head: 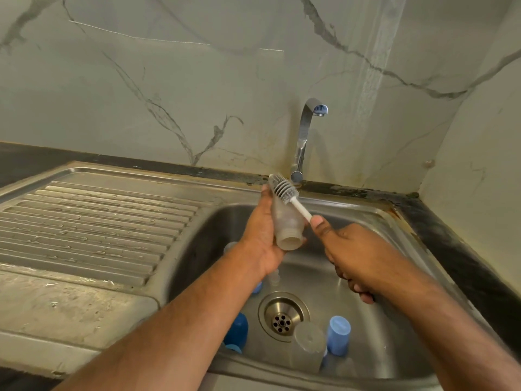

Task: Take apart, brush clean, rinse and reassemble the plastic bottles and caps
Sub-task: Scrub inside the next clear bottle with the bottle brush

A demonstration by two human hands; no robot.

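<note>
My left hand [260,230] grips the bottle [286,224] at frame centre, above the sink [394,221]; my right hand [346,255] grips the brush [284,191], bristles against its base. Caps [338,334] lie below, near the drain [282,316].

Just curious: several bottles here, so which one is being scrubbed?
The frosted bottle held up in the left hand, with the brush against it. The others lie in the sink.
</note>
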